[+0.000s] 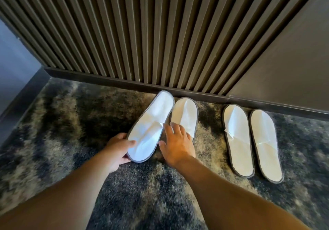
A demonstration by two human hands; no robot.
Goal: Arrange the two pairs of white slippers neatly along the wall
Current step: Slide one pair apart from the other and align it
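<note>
Your left hand (117, 149) grips the heel of a flat white grey-edged slipper (151, 124), tilted, toe at the dark baseboard (106, 81). Your right hand (178, 144) rests spread, fingers open, on its mate (187, 115). The second white pair (251, 140) lies parallel on the mottled carpet (62, 123), rightward.

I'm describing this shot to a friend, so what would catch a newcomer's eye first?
Four white slippers on dark mottled carpet, toes toward a ribbed brown wall. The right pair lies straight and parallel. The left hand grips the tilted slipper, while the right hand rests on its mate.
</note>
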